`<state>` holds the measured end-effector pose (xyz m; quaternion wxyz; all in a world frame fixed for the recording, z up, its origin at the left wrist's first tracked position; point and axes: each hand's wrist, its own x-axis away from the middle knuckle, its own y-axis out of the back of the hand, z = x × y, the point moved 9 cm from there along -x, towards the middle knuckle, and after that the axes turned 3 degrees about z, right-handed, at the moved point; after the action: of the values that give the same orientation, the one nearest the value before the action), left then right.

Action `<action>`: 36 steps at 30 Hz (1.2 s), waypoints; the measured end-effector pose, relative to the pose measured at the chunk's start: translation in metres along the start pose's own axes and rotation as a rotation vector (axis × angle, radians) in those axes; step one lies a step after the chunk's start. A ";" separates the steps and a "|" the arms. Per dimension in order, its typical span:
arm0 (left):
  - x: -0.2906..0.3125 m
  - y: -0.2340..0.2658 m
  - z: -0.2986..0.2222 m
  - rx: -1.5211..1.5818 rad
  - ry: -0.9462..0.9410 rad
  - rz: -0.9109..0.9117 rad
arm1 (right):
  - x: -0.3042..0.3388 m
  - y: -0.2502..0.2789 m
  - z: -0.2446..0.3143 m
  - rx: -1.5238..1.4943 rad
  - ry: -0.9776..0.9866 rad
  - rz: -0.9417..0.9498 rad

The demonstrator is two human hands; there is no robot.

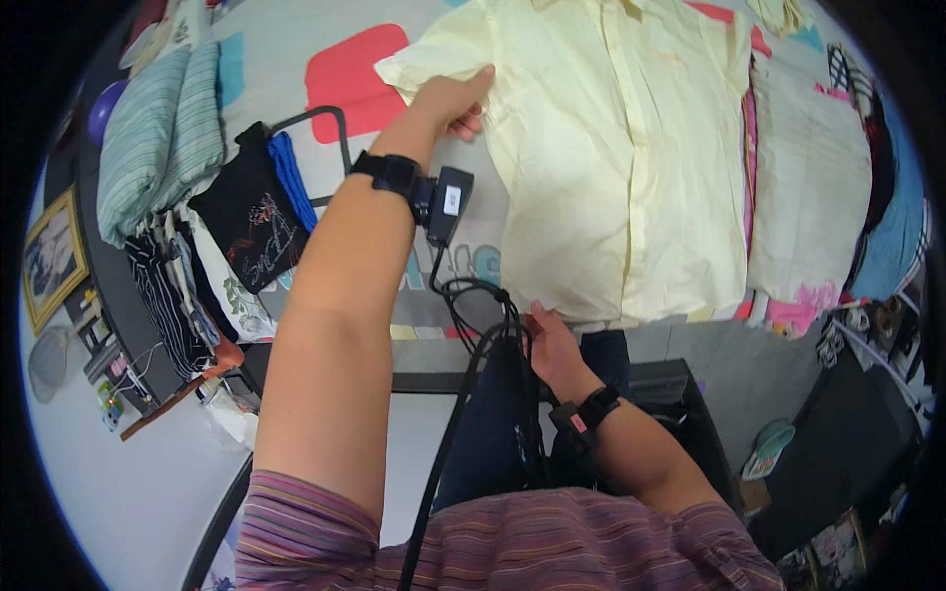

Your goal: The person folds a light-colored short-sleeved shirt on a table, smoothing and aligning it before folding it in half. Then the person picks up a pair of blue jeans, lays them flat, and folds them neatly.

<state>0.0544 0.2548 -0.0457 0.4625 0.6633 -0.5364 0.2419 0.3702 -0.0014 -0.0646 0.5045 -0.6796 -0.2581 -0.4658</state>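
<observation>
In the head view, a pale yellow shirt (611, 158) lies spread flat on the desk (286, 49). The left hand (448, 98) pinches the shirt's short sleeve near the shoulder. The right hand (552, 340) grips the shirt's lower hem. A folded striped cloth (158, 138) lies well left.

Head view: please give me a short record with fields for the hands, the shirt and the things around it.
left hand: on the sleeve of the pale yellow shirt, fingers pinching the cloth
right hand: at the shirt's lower hem
shirt state: spread flat, front up, on the table
left of shirt: black printed garment, striped folded cloth
right of shirt: stack of folded clothes
wrists: black bands with cables
</observation>
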 end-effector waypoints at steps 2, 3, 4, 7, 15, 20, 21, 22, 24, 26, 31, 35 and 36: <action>0.005 -0.012 -0.002 -0.002 0.080 0.079 | 0.007 0.005 0.003 0.003 0.035 0.006; 0.006 -0.016 -0.003 -0.028 0.099 0.114 | 0.012 0.010 0.005 0.023 -0.002 0.000; 0.007 -0.020 0.001 -0.075 0.136 0.128 | 0.015 0.013 0.008 0.021 -0.001 -0.016; -0.001 -0.021 -0.001 -0.036 0.089 0.089 | 0.023 0.013 0.017 -0.001 0.036 -0.004; -0.025 0.010 0.011 0.338 -0.140 -0.265 | 0.018 0.012 0.011 0.324 0.063 -0.032; -0.021 0.020 0.014 0.009 -0.243 -0.444 | 0.012 0.030 0.022 0.394 0.045 -0.129; -0.021 0.019 0.014 0.052 -0.276 -0.429 | 0.011 0.032 0.021 0.312 0.027 -0.118; -0.024 0.016 0.017 0.103 -0.275 -0.386 | 0.012 0.032 0.022 0.226 0.029 -0.081; -0.023 0.015 0.019 0.151 -0.282 -0.366 | 0.014 0.030 0.022 0.034 0.027 0.012; -0.010 0.016 0.023 0.137 -0.275 -0.425 | 0.015 0.033 0.023 -0.177 0.006 0.040; 0.078 -0.012 0.051 0.022 -0.338 -0.652 | 0.016 0.047 0.035 -0.255 0.074 -0.057; 0.151 -0.086 0.109 -0.033 -0.289 -0.464 | 0.019 0.060 0.038 -0.208 0.093 -0.202; 0.162 -0.106 0.128 -0.015 -0.224 -0.387 | 0.021 0.062 0.043 -0.155 0.131 -0.217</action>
<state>0.1809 0.0634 -0.0095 0.4427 0.7731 -0.4490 0.0693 0.4460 0.0137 -0.0762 0.4129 -0.6527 -0.2598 -0.5797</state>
